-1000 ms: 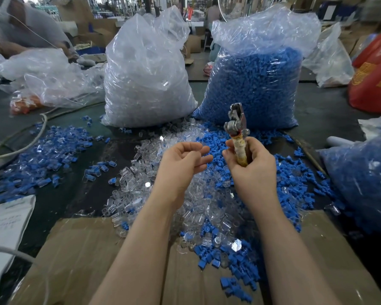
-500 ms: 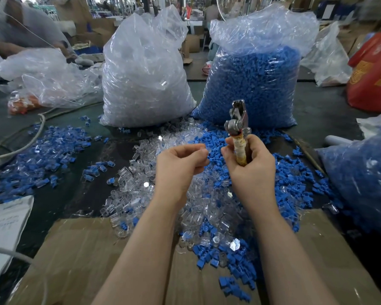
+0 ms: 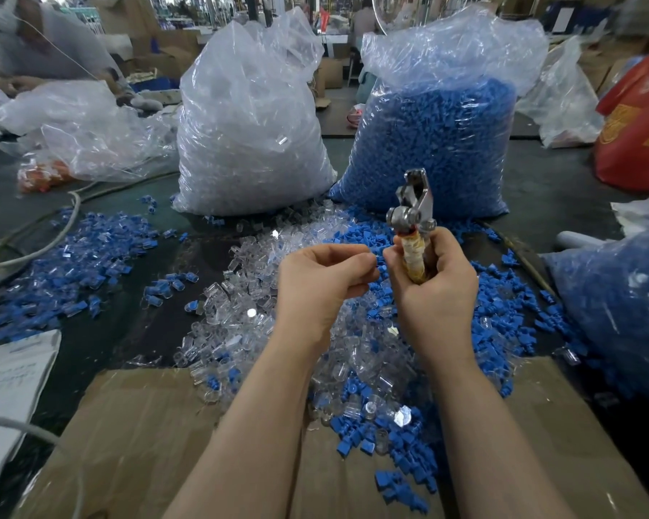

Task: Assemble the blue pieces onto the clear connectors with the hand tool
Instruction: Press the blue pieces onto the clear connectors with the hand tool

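Observation:
My right hand [image 3: 433, 290] grips the hand tool [image 3: 413, 215] by its tape-wrapped handle, metal jaws pointing up. My left hand [image 3: 321, 282] hovers just left of it with fingers curled toward the thumb; what it pinches is hidden. Beneath both hands lies a heap of loose clear connectors [image 3: 240, 316]. Loose blue pieces [image 3: 502, 305] spread to the right and toward me. A pile of assembled blue-and-clear parts [image 3: 79, 256] lies at the left.
A big bag of clear connectors [image 3: 248, 136] and a big bag of blue pieces [image 3: 439, 144] stand at the back. Another blue-filled bag [image 3: 622, 305] sits at right. Flat cardboard [image 3: 128, 443] covers the near edge. White cables [image 3: 34, 241] run at left. A person works at far left.
My left hand has closed its fingers and moved right, close to the thumb of my right hand. The tool has stayed upright in the same place.

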Demonstrator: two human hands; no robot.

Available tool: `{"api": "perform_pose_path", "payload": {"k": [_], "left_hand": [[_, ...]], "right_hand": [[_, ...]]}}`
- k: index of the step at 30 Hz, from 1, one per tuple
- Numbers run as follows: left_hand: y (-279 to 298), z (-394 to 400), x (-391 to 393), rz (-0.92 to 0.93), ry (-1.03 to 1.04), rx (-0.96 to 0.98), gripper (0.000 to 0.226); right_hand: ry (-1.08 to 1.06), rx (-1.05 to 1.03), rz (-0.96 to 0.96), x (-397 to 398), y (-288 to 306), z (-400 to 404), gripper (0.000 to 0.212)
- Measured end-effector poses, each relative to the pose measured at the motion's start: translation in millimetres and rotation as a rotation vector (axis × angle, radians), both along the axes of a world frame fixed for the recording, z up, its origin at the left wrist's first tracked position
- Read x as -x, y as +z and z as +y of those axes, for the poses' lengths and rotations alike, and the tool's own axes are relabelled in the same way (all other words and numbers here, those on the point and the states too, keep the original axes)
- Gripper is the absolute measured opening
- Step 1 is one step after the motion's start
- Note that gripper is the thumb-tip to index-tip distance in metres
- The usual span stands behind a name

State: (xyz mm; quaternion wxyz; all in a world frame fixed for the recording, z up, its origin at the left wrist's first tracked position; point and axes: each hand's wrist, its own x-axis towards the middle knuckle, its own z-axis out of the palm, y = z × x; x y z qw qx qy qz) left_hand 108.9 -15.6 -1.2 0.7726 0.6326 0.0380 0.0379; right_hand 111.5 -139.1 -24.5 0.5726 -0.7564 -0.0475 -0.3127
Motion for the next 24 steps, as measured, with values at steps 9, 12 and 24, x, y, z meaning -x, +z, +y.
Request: {"api": "perform_pose_path", "payload": {"k": [9, 12, 24], "left_hand": [[-0.9, -5.8, 0.9, -0.106, 0.080, -0.103, 0.012], [-3.2, -6.1, 0.0, -0.113, 0.092, -0.138, 0.011], [-8.7, 0.2, -5.5, -0.164, 0.148, -0.033, 0.008]], "right_hand": [[0.040, -0.012, 0.047, 0.1, -0.4, 0.1, 0.013], [0.071, 0.008, 0.066, -0.4, -0.9, -1.6, 0.012], [0.151, 0.007, 0.119, -2.5, -0.1, -3.8, 0.011]]}}
